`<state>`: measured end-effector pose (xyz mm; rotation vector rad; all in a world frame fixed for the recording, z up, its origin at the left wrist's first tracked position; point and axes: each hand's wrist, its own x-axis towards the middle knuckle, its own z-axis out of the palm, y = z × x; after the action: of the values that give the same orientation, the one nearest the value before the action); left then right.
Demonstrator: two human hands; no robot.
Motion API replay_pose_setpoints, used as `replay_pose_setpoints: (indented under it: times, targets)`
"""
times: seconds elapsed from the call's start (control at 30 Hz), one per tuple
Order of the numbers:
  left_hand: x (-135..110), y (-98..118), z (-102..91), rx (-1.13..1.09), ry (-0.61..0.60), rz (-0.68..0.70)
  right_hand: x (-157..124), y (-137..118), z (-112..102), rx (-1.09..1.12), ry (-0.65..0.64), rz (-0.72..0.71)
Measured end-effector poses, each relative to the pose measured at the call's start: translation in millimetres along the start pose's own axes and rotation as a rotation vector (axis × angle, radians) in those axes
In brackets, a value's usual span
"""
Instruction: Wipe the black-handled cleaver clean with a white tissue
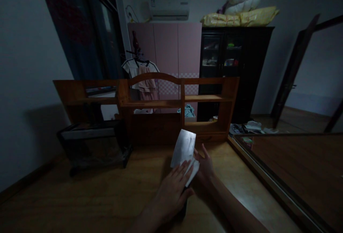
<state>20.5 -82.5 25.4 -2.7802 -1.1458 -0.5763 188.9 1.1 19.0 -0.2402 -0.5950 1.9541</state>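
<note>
A cleaver (184,147) with a broad, shiny metal blade is held tilted above the wooden surface, blade end away from me. Its dark handle (183,211) points back toward me, partly covered by my hand. My left hand (175,185) lies across the lower blade, fingers together and thumb over the handle. A white tissue or cloth (193,173) shows by its fingertips, along the blade's right edge. My right hand (205,165) is just right of the blade, beside the white piece, fingers apart; part of it is hidden behind the white piece.
A wooden shelf unit (155,104) stands across the far side of the wooden surface (107,197). On the left is a dark-framed, glass-like box (93,143). A raised wooden edge (257,168) runs along the right. Farther back stand pink (166,47) and black cabinets (249,65).
</note>
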Motion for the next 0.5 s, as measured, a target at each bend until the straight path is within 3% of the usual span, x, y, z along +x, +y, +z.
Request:
replay_pose_setpoints:
  times: [0.3, 0.5]
  targets:
    - [-8, -18, -0.4, 0.038, 0.036, -0.023, -3, -2, 3, -0.015, -0.049, -0.006]
    - [-19, -37, 5.2, 0.07, 0.086, -0.135, -4, -1, 4, -0.01, -0.077, 0.009]
